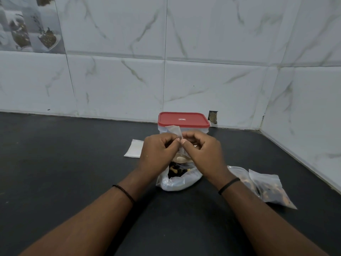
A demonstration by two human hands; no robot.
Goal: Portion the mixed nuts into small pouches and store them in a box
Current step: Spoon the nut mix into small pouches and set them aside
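A: Nuts, mixed, lay in the large open bag on the dark counter, directly below both hands. Where was the pouch?

B: Small pouch was held upright above that bag, long axis vertical, a pale nut or two visible low inside it. Left hand and right hand each pinched its upper part, thumbs meeting at the middle, equally near.

A: Their state?

B: Fingers curled, both gripping the pouch; probably pressing the seal, though the closure was too small to tell.

A: Beyond?

B: Two filled pouches lay to the right; a flat empty pouch lay behind the left hand. Farthest, touching the tiled wall, stood the storage box with its red lid on, straight ahead of the held pouch.
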